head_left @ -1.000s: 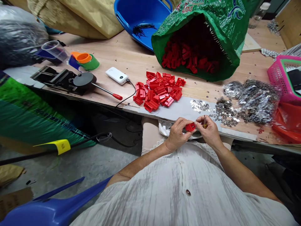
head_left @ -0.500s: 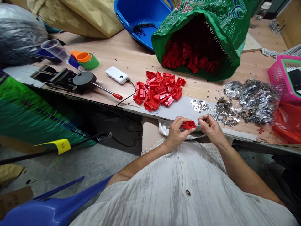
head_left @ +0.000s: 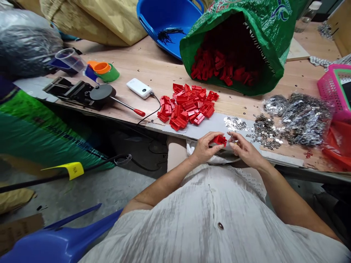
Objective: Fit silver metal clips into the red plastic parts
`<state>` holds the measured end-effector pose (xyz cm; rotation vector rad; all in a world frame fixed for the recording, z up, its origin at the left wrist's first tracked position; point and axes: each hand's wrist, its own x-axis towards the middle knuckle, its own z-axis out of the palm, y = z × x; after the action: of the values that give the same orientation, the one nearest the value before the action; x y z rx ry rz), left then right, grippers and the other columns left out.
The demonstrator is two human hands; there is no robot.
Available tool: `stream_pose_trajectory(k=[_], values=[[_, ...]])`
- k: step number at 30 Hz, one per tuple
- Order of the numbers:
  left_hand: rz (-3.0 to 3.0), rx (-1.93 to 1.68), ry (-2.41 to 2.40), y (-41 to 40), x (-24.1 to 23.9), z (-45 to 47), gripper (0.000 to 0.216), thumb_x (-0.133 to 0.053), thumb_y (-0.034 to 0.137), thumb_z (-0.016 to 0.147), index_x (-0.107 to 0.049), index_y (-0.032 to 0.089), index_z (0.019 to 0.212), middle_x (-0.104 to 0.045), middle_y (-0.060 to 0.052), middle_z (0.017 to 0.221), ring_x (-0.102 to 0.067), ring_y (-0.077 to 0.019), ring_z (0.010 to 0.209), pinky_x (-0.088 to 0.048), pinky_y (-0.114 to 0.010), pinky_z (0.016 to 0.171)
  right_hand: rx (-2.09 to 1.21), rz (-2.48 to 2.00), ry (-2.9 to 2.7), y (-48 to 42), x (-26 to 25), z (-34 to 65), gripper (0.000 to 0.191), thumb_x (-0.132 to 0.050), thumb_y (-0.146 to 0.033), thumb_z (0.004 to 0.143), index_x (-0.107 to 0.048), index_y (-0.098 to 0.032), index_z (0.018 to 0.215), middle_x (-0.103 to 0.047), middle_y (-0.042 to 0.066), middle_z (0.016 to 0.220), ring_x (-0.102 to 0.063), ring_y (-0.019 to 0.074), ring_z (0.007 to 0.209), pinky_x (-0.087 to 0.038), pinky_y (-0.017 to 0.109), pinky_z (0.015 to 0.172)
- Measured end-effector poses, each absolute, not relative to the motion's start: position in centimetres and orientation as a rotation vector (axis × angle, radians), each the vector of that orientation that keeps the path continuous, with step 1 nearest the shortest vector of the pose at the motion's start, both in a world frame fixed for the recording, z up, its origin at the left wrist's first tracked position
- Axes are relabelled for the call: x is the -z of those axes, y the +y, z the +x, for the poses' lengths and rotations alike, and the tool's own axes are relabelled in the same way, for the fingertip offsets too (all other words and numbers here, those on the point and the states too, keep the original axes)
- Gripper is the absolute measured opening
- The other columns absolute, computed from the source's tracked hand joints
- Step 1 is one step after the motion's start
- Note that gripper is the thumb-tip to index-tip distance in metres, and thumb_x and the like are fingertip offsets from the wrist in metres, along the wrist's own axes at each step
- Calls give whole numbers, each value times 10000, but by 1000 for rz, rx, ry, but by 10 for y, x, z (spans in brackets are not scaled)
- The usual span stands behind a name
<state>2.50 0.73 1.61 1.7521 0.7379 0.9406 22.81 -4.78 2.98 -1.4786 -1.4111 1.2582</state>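
Observation:
My left hand (head_left: 205, 147) is closed around a small red plastic housing (head_left: 220, 140), its open side turned toward my right hand. Close beside it, my right hand (head_left: 245, 149) pinches a slim tool with a yellowish part (head_left: 236, 143); its exact kind is hard to make out. The right fingertips are just short of the housing. Both hands are in front of the table edge, above my lap. A pile of similar red housings (head_left: 188, 106) lies on the table beyond my left hand. Small flat metal pieces (head_left: 235, 124) lie beyond my right hand.
An open green sack (head_left: 189, 54) holds more red housings. Right are darker metal pieces (head_left: 265, 129), a plastic bag of metal parts (head_left: 304, 118) and a pink basket (head_left: 326, 87). Left are a power bank (head_left: 139, 88) with cable and a red-handled lever tool (head_left: 102, 93). A blue basin (head_left: 148, 22) stands behind.
My right hand has moved slightly left, closer to the red housing. The housing has tilted a little in my left hand. The camera view has shifted slightly.

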Motion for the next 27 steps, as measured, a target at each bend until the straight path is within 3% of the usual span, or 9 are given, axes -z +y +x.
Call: stream_pose_trajectory(k=[3,7,12,27], values=[[1889,-876,778,31,-14,18,414,-683,258,848,-607,196,1250,-681,-89,1125,-646,-192,1016,-488,-336,957,-872,-1615,-1669,-43,-27,231,382,-467,-393,972,-613,-239,1289,-592,79,973,-586,188,791,-495,346,685],[2020,-781,728,53,-13,15,387,-679,195,817,-642,186,1202,-684,-89,1152,-641,-199,1062,-482,-347,982,-603,-1659,-1850,-39,-25,226,297,-530,-318,946,-681,-223,1184,-686,74,937,-642,208,809,-508,368,779],[2031,-644,662,62,-13,17,394,-655,141,800,-661,163,1194,-709,-81,1134,-659,-183,1033,-486,-318,957,-545,-1656,-1959,-34,-24,222,227,-538,-274,935,-704,-211,1076,-732,66,966,-686,218,855,-519,360,795],[1883,-619,632,71,-9,19,353,-723,203,737,-726,207,1091,-742,-67,1083,-678,-211,1001,-477,-307,917,-538,-1617,-2066,-29,-12,223,241,-502,-228,957,-693,-237,1104,-718,81,1049,-676,225,936,-528,365,806]])
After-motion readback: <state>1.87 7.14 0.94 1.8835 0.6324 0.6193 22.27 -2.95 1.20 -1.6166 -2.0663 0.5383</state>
